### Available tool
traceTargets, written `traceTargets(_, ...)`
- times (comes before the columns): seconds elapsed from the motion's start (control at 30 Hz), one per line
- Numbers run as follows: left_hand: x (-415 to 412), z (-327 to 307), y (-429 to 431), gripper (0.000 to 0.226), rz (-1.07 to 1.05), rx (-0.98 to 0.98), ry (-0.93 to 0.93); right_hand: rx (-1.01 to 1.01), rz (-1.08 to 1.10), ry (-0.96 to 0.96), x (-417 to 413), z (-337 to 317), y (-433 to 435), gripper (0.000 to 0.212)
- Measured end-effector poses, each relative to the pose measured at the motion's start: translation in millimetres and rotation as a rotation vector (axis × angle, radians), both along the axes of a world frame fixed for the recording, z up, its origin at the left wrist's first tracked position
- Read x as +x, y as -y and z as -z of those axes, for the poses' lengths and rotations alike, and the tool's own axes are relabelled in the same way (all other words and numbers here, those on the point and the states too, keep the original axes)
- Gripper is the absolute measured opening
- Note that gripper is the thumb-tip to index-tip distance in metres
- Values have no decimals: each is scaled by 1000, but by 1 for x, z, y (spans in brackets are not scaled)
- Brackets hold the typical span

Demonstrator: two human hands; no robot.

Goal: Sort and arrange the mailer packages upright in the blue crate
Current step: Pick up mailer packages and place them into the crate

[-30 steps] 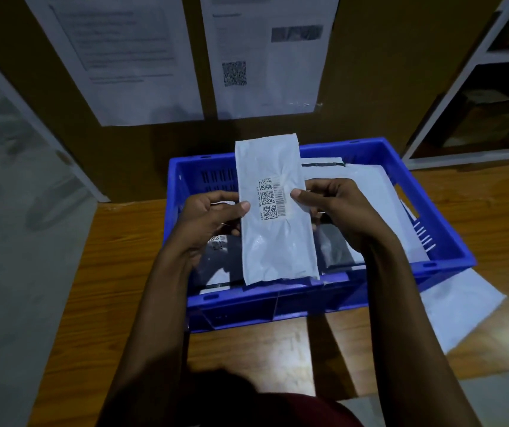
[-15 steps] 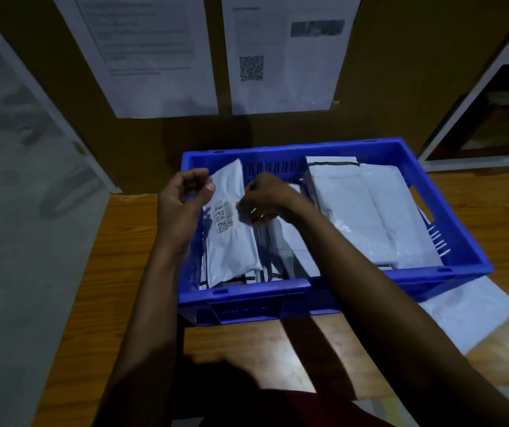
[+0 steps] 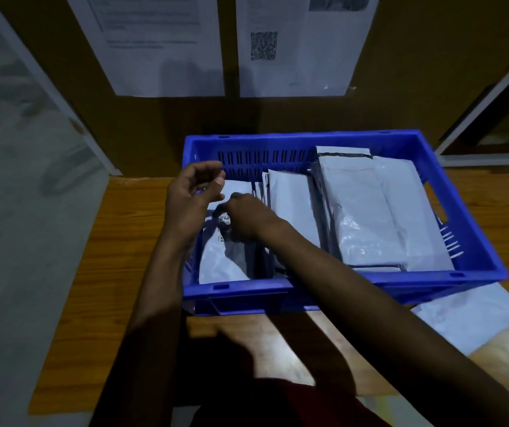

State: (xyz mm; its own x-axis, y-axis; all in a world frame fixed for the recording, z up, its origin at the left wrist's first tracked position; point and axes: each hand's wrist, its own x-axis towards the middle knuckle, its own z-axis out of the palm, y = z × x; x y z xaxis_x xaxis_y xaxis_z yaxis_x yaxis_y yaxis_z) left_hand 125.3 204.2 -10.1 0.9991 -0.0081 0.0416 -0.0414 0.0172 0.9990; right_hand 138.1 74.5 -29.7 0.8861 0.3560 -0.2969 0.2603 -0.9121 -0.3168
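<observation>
The blue crate (image 3: 278, 291) stands on the wooden table with several white and grey mailers in it. A labelled white mailer (image 3: 221, 263) leans against the crate's left side. My right hand (image 3: 247, 218) reaches across, its curled fingers on this mailer by the barcode label; the fingertips are hidden. My left hand (image 3: 193, 195) hovers over the crate's left rim, fingers loosely curled, holding nothing. A narrow mailer (image 3: 290, 204) stands in the middle, and large mailers (image 3: 370, 217) lean on the right.
Another white mailer (image 3: 469, 322) lies flat on the table, partly under the crate's right front corner. Printed sheets (image 3: 296, 57) hang on the brown wall behind. A white shelf frame (image 3: 487, 97) is at the far right. The table's left edge meets grey floor.
The labelled mailer went from held up above the crate to down inside its left side. My left hand has let go of it; my right hand stays on it.
</observation>
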Motion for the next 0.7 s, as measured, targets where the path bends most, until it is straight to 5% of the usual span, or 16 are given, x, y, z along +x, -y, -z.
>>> traceTargets(0.1,-1,-1,0,25,-4,4,-10,-169,-190,-163,2,11,-1,53)
traceTargets(0.4,-3,-5,2,24,4,7,-9,-257,-299,-125,0,18,-6,52)
traceTargets(0.57,2,-3,3,24,14,26,-4,149,49,0,-3,-24,33,54)
traceTargets(0.7,4,0,5,21,-23,65,-27,365,403,232,-26,-36,73,37)
